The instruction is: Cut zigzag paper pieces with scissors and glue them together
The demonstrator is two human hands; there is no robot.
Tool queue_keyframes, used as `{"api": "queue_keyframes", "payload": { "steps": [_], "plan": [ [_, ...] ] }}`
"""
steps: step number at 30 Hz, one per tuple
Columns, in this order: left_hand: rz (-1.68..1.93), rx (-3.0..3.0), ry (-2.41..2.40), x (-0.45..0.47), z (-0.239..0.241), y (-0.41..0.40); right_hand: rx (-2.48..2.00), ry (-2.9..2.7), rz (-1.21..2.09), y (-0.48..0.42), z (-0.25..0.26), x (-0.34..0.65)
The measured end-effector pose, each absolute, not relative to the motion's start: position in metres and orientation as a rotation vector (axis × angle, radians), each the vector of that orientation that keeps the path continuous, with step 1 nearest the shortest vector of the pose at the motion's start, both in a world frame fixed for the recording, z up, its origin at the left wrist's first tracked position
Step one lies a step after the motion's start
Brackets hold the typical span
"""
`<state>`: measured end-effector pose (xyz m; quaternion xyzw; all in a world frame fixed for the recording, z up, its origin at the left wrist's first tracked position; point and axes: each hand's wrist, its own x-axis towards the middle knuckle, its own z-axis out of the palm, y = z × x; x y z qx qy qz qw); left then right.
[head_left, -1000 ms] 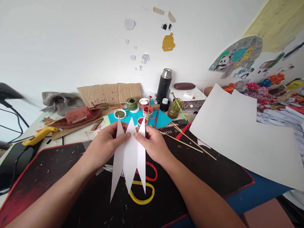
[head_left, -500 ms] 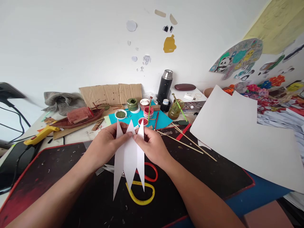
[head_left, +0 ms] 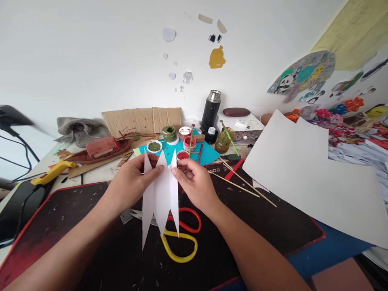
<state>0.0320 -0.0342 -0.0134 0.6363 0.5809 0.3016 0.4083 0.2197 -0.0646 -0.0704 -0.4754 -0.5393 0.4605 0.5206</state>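
Note:
Both hands hold up a white paper cutout with three long pointed strips, above a black and red desk mat. My left hand pinches its left side near the top. My right hand pinches the right side at about the same height. Under the paper lie scissors with one red and one yellow handle loop, partly hidden by the strips.
Large white sheets cover the right side. Thin wooden sticks lie beside them. Behind the hands are paint jars on teal paper, a black flask, cardboard, a model boat and a yellow glue gun.
The paper cutout has shifted slightly left and up with both hands, and its strips now sit closer together. The scissors' handles show more below it.

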Motion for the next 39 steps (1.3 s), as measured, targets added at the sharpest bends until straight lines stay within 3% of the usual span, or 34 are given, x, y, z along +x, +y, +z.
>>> {"api": "queue_keyframes", "payload": {
  "steps": [39],
  "plan": [
    [0.802, 1.528, 1.366, 0.027, -0.015, -0.035, -1.102, -1.322, 1.178, -0.067, -0.064, 0.218]
  ]
}}
